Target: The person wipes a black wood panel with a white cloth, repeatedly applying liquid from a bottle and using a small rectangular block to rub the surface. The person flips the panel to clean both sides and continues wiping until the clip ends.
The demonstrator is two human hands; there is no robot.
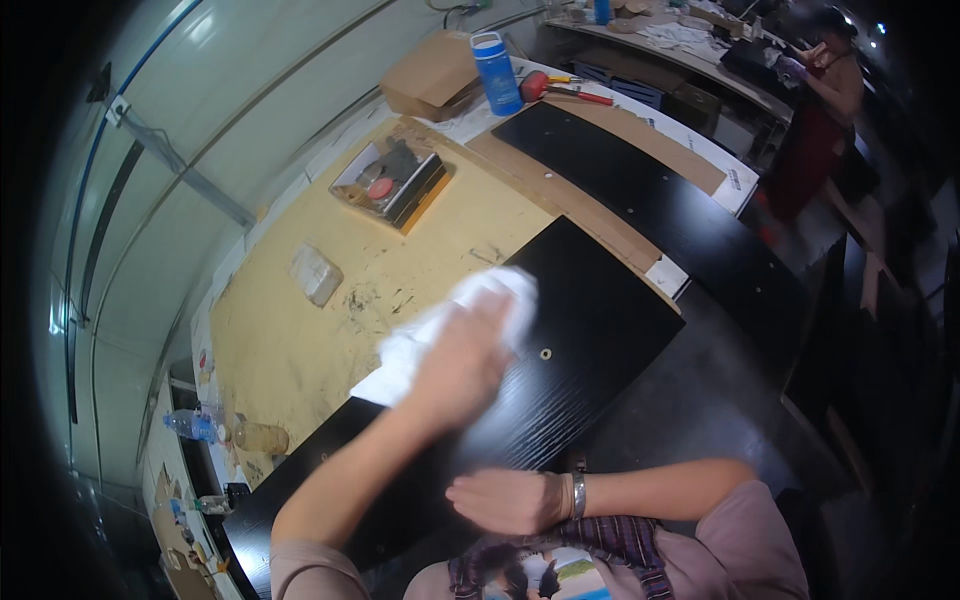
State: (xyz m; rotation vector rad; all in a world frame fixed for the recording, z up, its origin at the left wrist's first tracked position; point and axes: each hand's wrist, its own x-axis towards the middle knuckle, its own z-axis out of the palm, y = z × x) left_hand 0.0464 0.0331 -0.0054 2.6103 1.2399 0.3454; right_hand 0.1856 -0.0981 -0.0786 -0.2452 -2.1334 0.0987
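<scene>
A long black wood-grain panel lies slantwise across the worktable, with a small pale ring-shaped hole fitting in its face. My left hand presses a white cloth against the panel, fingers bent over it; hand and cloth are slightly blurred. Part of the cloth hangs past the panel's far edge. Close to my body, my right hand lies flat along the panel's near side, fingers stretched out to the left, holding nothing. A metal-banded watch is on my right wrist.
Beyond lie a second black panel on cardboard, an open box of small items, a pale block, a blue bottle and a red-headed mallet. Plastic bottles stand left. Another person works far right.
</scene>
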